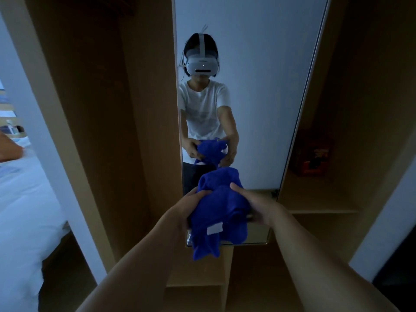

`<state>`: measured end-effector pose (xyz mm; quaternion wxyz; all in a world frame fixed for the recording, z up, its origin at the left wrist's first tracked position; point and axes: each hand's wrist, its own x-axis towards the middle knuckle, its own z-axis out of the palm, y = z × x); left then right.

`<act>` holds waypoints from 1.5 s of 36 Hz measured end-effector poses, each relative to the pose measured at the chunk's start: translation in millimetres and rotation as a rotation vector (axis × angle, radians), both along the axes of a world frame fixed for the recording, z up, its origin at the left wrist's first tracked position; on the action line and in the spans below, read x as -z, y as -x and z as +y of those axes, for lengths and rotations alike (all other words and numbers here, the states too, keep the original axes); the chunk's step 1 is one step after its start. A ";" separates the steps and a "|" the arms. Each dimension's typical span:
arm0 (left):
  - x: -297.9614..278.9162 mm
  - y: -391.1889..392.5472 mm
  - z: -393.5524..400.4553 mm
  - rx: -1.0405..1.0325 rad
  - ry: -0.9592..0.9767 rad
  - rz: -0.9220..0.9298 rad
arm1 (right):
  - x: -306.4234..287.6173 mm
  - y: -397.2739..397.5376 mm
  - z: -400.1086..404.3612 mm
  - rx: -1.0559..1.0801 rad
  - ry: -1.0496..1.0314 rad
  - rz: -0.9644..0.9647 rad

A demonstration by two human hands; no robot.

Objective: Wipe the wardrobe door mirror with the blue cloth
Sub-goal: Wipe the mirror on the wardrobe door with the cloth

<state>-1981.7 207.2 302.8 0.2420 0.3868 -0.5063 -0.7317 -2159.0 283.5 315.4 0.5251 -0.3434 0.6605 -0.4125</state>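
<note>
Blue cloth (222,208): fluffy terry, bunched, white tag, held just before the mirror's (258,97) lower end. Left hand (186,210) and right hand (254,206): each grip curled into the fabric. Mirror tall, narrow, smooth, between matte wooden wardrobe panels (108,109).

Head-worn view, forward and down, close before the mirror (247,86).

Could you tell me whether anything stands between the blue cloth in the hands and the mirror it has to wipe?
Nothing visible does. The left hand and right hand hold the bunched blue cloth right in front of the wardrobe door mirror, with only open air between cloth and glass. The orange box sits on a shelf off to the side.
</note>
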 end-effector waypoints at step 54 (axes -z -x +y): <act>-166.2 63.8 17.0 -0.331 1.006 -0.027 | -152.6 11.4 -29.4 0.330 0.521 -0.318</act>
